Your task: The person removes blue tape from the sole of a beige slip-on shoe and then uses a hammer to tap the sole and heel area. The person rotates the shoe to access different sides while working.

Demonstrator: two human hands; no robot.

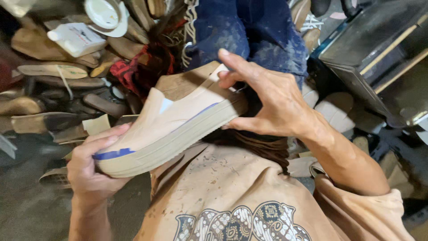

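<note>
In the head view, a beige shoe (171, 129) with a thick pale sole lies across the middle of the frame, tilted, with one end low at the left and the other end higher at the right. A blue line runs along the edge where the upper part meets the sole.

The left hand (89, 167) is in the lower left of the frame. Its fingers are curled around the lower end of the shoe, with the thumb on top near the blue mark, so it has a firm hold of it.

The right hand (272, 100) is right of the centre. It is half open: the thumb presses under the higher end of the shoe and the fingers bend over its top edge.

Below the shoe, a stained beige shirt (232, 196) with a printed pattern fills the bottom of the frame. Above it are blue trousers (249, 29). In the upper left lies a heap of shoe soles (53, 69), with a white plastic bottle (76, 38) on it. A dark metal box (379, 49) stands in the upper right.
</note>
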